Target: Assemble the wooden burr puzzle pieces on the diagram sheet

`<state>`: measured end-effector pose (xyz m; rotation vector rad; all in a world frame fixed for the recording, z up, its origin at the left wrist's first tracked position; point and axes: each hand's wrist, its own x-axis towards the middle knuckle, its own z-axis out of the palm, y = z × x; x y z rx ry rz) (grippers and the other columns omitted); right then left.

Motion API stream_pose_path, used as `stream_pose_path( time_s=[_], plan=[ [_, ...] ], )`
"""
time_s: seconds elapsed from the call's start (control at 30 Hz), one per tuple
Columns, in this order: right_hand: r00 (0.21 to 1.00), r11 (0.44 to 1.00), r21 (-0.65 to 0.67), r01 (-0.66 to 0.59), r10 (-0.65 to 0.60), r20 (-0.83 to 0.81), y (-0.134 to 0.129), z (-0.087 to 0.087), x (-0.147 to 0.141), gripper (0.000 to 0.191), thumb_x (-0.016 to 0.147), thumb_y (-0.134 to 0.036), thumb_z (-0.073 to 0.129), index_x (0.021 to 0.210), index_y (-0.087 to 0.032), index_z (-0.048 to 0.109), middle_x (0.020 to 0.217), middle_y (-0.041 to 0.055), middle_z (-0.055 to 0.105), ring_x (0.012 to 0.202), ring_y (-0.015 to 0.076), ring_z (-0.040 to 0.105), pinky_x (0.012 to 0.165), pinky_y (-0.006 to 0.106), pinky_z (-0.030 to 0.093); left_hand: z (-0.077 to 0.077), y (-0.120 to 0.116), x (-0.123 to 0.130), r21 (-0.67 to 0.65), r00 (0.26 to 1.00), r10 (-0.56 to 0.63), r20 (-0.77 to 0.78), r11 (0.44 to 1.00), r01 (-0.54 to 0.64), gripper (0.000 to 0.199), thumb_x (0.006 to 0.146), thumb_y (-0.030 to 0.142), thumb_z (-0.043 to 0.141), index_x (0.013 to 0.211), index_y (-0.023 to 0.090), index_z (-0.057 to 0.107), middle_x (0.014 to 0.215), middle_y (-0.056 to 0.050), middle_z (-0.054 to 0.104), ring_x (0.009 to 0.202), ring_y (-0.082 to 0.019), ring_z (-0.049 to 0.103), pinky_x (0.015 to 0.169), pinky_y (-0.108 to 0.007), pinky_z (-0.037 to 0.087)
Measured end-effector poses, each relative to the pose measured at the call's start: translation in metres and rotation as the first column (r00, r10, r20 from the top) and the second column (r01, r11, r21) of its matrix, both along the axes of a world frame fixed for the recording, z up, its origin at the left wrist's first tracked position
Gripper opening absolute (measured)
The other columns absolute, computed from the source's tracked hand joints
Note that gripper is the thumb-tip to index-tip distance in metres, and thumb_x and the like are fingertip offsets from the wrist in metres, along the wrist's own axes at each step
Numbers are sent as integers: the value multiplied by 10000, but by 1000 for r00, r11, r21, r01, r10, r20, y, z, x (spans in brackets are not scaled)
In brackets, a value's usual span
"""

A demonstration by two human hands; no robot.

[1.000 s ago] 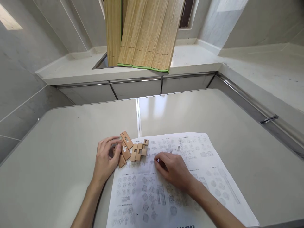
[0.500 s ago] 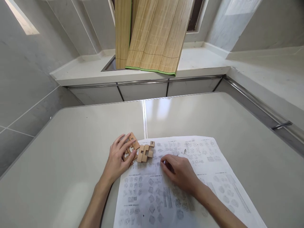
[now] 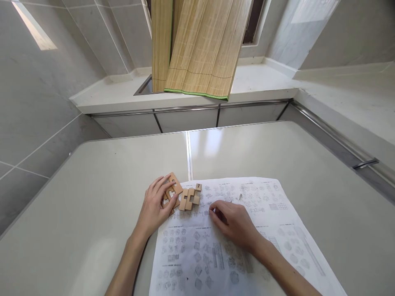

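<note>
My left hand [image 3: 154, 202] lies spread, fingers apart, over several flat, orange-brown wooden slats with cut-out slots [image 3: 178, 188]; my right hand [image 3: 236, 220] is loosely curled, thumb tip near the forefinger, and I cannot tell whether anything is inside it. Just right of the slats, a cluster of pale tan, notched wooden blocks [image 3: 183, 201] sits side by side on the large white paper sheet printed with grey diagrams [image 3: 185, 261], the rightmost marked 3. As I judge it, the pieces are sorted into two neighbouring groups, slats and blocks, but not joined into one form. My fingers hide whether any slats interlock.
</note>
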<state>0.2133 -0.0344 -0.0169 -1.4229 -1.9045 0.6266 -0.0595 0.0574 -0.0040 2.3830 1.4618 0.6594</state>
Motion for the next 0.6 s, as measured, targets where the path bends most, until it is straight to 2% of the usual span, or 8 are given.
stream_pose_path(
  time_s=[0.2, 0.43, 0.6],
  plan=[
    [1000, 1000, 1, 3, -3, 9, 0, -1, 0, 146, 1028, -212, 528, 929, -233, 632, 732, -16, 697, 585, 144, 618, 583, 272, 430, 0, -1, 1, 13, 1000, 15, -22, 1000, -14, 302, 1040, 434, 536, 1282, 293, 646, 1583, -62, 531, 1479, -321, 432, 1185, -562, 398],
    [1000, 1000, 6, -6, 6, 2, 0, -1, 0, 152, 1035, -222, 523, 937, -232, 639, 724, -12, 696, 581, 144, 618, 579, 269, 450, 2, -9, 1, -2, 982, 183, 40, 983, -183, 271, 1010, 458, 563, 1175, 273, 674, 1520, -88, 552, 1378, -335, 513, 1110, -529, 472],
    [1000, 1000, -8, -2, 1, -10, 0, 0, 0, 148, 1030, -213, 526, 933, -232, 636, 729, -14, 694, 594, 146, 618, 586, 275, 441, 2, -11, 1, -1, 976, 214, 31, 977, -214, 336, 940, 531, 649, 1161, 278, 652, 1523, -101, 526, 1364, -355, 522, 1116, -545, 456]
  ],
)
